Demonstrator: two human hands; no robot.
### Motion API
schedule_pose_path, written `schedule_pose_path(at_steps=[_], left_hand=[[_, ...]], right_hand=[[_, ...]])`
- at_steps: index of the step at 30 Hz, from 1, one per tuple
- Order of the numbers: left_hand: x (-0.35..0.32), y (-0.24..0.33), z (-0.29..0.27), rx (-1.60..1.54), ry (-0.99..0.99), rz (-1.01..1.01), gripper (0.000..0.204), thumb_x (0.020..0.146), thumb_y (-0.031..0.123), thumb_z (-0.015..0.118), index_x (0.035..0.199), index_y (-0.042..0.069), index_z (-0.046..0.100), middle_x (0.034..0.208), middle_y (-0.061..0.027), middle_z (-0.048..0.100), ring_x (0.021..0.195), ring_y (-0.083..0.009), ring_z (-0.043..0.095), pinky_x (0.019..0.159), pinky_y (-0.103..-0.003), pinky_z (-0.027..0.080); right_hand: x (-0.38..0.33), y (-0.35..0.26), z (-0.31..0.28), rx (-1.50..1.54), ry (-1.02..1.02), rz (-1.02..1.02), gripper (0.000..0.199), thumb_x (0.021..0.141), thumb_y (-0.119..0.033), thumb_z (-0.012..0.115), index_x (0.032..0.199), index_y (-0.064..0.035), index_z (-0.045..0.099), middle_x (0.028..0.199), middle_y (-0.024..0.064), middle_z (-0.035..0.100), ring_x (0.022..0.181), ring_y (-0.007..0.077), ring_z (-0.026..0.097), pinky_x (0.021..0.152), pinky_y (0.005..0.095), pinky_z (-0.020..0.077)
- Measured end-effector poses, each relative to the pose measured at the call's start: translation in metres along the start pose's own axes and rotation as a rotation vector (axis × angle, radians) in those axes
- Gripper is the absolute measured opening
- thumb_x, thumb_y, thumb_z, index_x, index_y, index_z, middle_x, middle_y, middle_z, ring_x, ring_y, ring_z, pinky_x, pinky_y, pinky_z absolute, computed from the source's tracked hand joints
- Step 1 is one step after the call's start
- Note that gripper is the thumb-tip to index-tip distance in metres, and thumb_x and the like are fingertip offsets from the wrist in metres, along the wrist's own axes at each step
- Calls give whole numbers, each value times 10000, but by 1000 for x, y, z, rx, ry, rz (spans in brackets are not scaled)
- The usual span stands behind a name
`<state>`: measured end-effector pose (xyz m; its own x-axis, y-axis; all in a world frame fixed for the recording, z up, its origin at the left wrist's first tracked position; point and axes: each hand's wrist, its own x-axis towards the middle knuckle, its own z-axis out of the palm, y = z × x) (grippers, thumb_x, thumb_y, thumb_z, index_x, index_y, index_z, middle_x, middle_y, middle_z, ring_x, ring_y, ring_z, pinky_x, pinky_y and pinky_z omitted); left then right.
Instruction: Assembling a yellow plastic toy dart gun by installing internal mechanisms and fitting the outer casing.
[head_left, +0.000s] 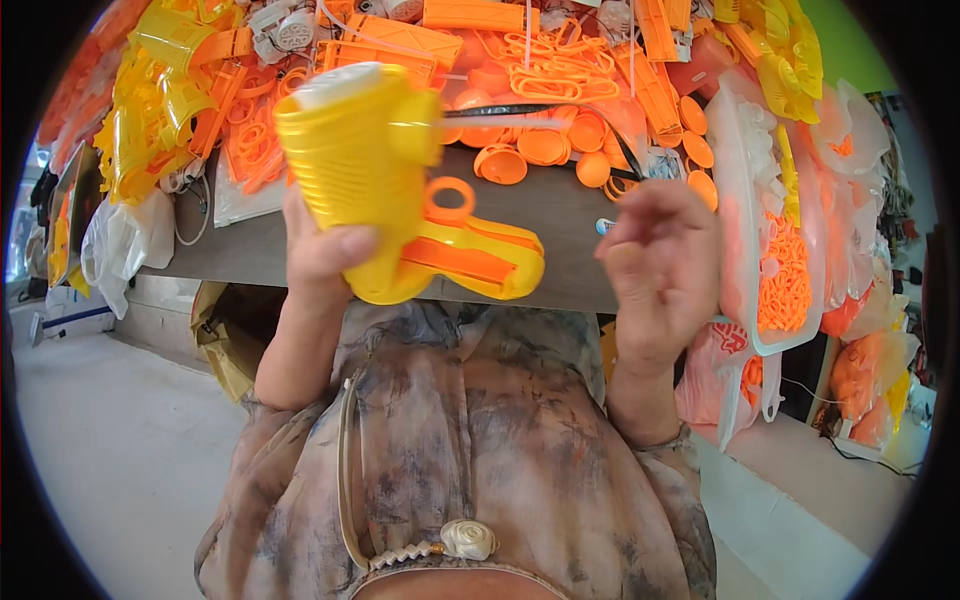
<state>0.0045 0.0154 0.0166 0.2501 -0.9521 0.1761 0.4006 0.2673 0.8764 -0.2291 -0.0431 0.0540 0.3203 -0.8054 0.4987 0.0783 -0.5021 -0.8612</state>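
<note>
Left grip point(325, 248) clutching yellow toy point(350, 165) at desk point(245, 245); right grip point(668, 260) half-curled beside black strip point(520, 108), unclear whether holding it; orange cups point(545, 146) beyond.

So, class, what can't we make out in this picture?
In the head view:
- Left hand: some fingers hidden behind the yellow casing.
- Right hand: too blurred to tell whether it touches the black strip.
- Farthest orange parts: cut off by the top edge.

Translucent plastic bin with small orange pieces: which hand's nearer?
Right. The right hand is just left of the bin; the left hand, holding the ridged yellow plastic toy, is farther left.
</note>
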Motion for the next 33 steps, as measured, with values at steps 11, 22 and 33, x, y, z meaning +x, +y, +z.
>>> schedule_pose_path(at_steps=[11, 22, 33], left_hand=[[-9, -6, -6, -251, 37, -1, 845, 613, 357, 734, 1275, -46, 399, 1096, -229, 563, 933, -298, 620, 816, -407, 534], [-19, -10, -3, -11, 28, -91, 904, 546, 411, 725, 1267, -36, 414, 1073, -210, 566, 907, -286, 612, 805, -384, 529], [-10, -8, 6, -80, -8, -221, 775, 569, 344, 717, 1163, -102, 493, 994, -187, 625, 862, -246, 635, 756, -328, 519]], right_hand=[[-25, 4, 34, 387, -383, 550, 956, 735, -687, 615, 1293, 50, 369, 1026, 79, 527, 768, 118, 525, 646, 251, 430], [21, -10, 40, -190, -459, 34, 102, 863, -46, 601, 901, 44, 632, 741, 111, 589, 638, 207, 580, 571, 283, 446], [14, -9, 36, -217, -414, 145, 134, 875, -78, 597, 896, 46, 643, 740, 105, 598, 630, 196, 575, 575, 287, 444]])
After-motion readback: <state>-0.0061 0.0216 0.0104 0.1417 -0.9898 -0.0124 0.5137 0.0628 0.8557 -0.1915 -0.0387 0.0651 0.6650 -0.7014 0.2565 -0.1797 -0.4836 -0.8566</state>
